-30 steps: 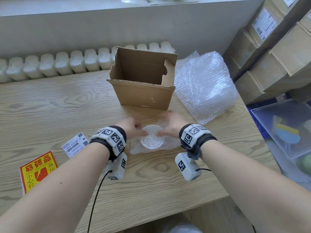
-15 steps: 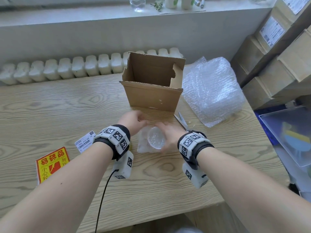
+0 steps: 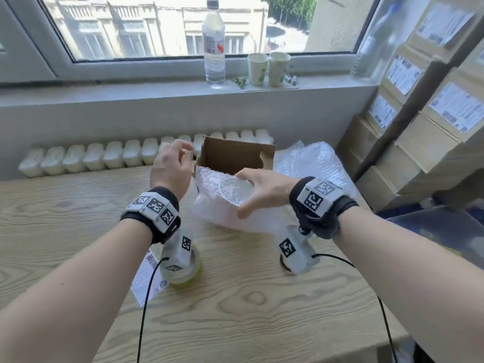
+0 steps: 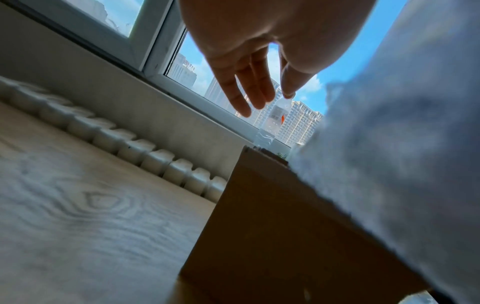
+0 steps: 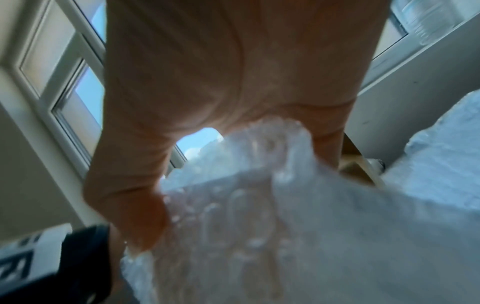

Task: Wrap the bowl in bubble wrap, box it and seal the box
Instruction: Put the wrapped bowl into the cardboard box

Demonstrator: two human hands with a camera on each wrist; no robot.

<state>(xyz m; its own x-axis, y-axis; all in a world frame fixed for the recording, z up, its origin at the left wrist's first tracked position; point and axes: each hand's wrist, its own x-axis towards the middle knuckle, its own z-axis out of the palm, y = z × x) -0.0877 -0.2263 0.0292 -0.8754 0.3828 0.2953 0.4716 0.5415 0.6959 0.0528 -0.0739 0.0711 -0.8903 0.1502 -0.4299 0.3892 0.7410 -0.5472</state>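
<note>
Head view shows the clear bowl (image 3: 235, 190) lifted off the surface (image 3: 235, 297), lying in a loose sheet of bubble wrap (image 3: 209, 205) just in front of the open cardboard box (image 3: 230, 155). The right hand (image 3: 264, 189) holds bowl and wrap together, its grip curled round the bowl's rim with thumb below and fingers over the top; the right wrist view shows the same clutch from underneath, wrap bunched against the palm. The left hand (image 3: 170, 166) hovers beside the box's left corner, above the wrap's upper edge, its grip loose and holding nothing; the left wrist view shows its fingers (image 4: 255, 90) relaxed and nearly straight. More bubble wrap (image 3: 314, 163) lies heaped to the right of the box. Behind, on the windowsill (image 3: 131, 93), stand a water bottle (image 3: 214, 43) and two paper cups (image 3: 268, 65).
</note>
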